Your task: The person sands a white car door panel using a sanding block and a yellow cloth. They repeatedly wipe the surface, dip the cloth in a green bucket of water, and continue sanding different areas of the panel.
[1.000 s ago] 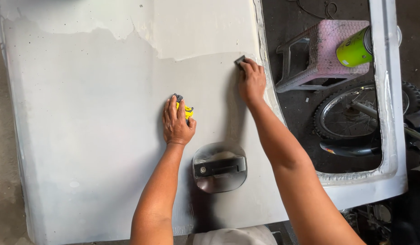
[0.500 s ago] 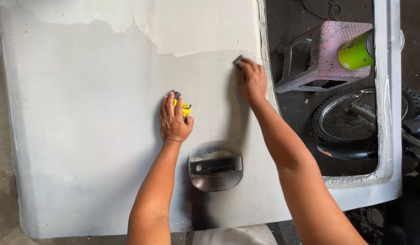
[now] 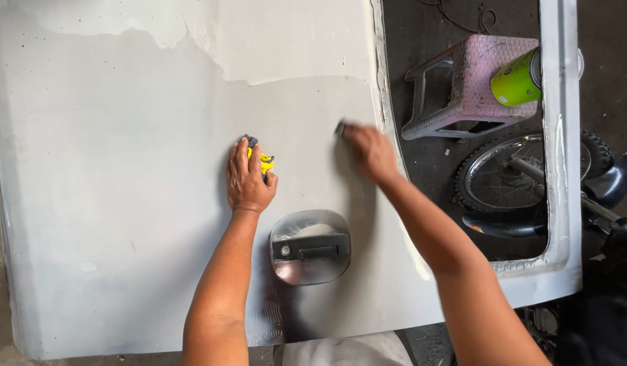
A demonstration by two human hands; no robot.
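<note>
Sanding w/ right hand [image 3: 371, 152]: shifted down-left on door [image 3: 123, 203] vs 0.5 s ago, now motion-blurred, fingers curled on small grey pad [image 3: 340, 127], prob. abrasive. Left hand [image 3: 247, 179] unmoved, closed on yellow-grey block [image 3: 264, 161], above handle [image 3: 310, 247]. Stroke ongoing.

left arm: bare, reaches up from the bottom edge, forearm nearly straight, wrist in line with it.
left hand [image 3: 247, 179]: palm down, back of hand up, fingers together and curled at the tips, thumb out to the right.
right arm: bare, enters from lower right, runs diagonally up and left, elbow slightly bent.
right hand [image 3: 369, 150]: palm down, fingers bunched and pointing up-left, motion-blurred, so finger detail is unclear.
spacing: hands apart, right one slightly higher.
</note>
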